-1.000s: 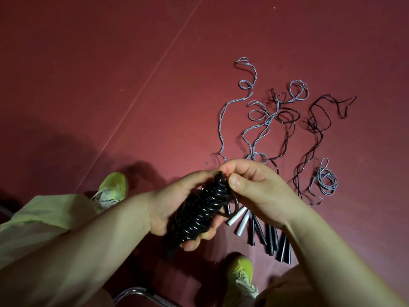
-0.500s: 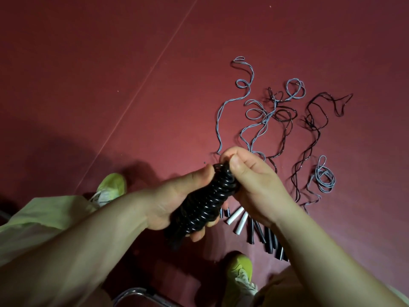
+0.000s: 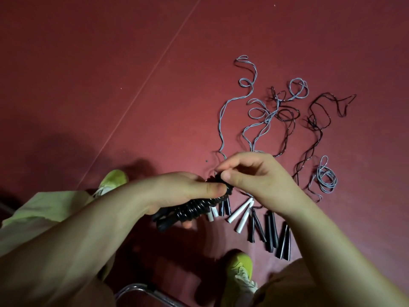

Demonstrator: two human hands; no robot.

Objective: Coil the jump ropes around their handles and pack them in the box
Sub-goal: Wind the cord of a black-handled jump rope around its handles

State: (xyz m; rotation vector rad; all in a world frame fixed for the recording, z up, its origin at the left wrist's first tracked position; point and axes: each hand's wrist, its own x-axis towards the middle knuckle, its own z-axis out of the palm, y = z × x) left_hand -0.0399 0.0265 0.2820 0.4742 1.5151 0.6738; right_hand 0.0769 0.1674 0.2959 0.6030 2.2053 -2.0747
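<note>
Bundle [image 3: 194, 209] tilted flatter since before; left hand [image 3: 177, 191] grips it, right hand [image 3: 254, 176] fingers [image 3: 228, 175] pinch its rope end.

A dark red matte floor [image 3: 88, 63] filled the frame, crossed by a thin pale diagonal line [image 3: 155, 63] from upper centre toward lower left. A curved chrome metal tube [image 3: 141, 289] showed at bottom centre; dim shadows pooled lower left.
</note>
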